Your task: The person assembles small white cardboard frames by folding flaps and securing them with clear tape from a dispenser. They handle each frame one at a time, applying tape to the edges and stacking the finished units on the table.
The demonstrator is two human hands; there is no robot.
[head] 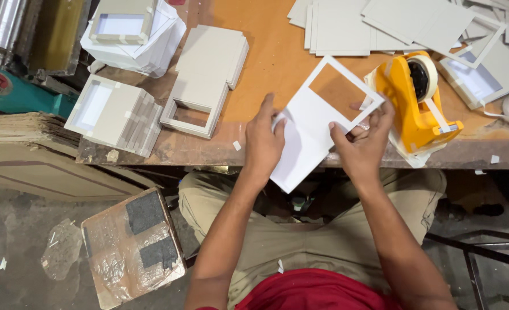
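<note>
Worn orange-brown bench [277, 63] with a scuffed front edge; dusty grey concrete floor [30, 270] below, littered with paper scraps; teal machine [13, 92] at far left; even, soft light.
</note>
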